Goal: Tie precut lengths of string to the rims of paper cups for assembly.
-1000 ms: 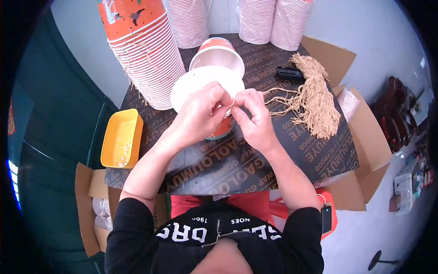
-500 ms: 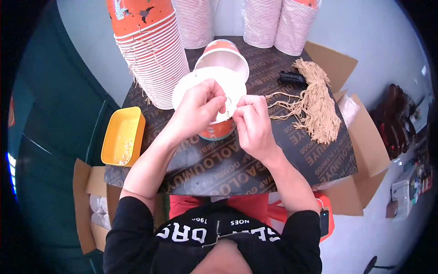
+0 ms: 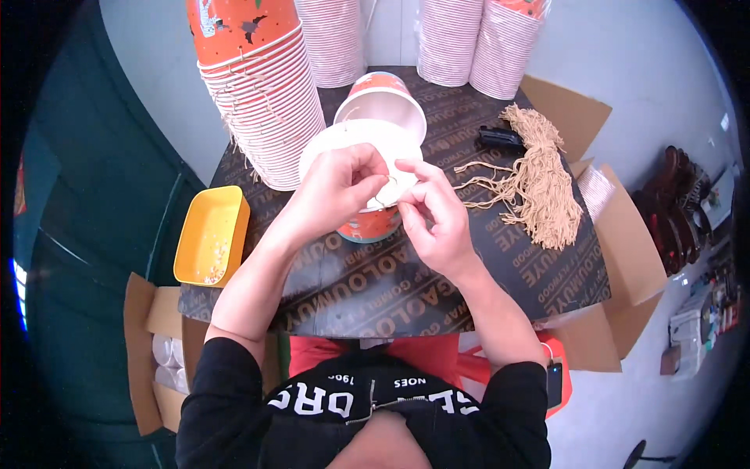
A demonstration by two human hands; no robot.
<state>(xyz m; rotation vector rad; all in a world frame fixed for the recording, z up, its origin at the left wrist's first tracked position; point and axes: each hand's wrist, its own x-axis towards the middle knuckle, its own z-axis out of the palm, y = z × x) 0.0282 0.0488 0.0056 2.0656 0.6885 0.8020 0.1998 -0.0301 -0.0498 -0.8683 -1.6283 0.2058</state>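
An orange paper bucket (image 3: 369,227) with a white inside stands in front of me, its mouth turned up toward me. Over its near rim, my left hand (image 3: 342,187) pinches a thin beige string (image 3: 386,205) between thumb and forefinger. My right hand (image 3: 437,217) is at the same rim, fingertips closed at the string, with the forefinger raised. How the string passes at the rim is partly hidden by the fingers. Just behind lies a second orange bucket (image 3: 383,84) on its side, its white mouth facing me.
At left rises a tall stack of orange buckets (image 3: 262,109) with strings at their rims. A yellow tray (image 3: 209,234) holding small bits sits beside the table. Right of my hands lie a beige string bundle (image 3: 543,184) and a black object (image 3: 500,138). Wrapped bucket stacks (image 3: 445,43) stand behind; a cardboard box (image 3: 625,250) is at right.
My right forefinger has lifted away from the other fingers, opening the hand slightly. My left hand stays at the rim, pinching. The whole view has shifted down a little.
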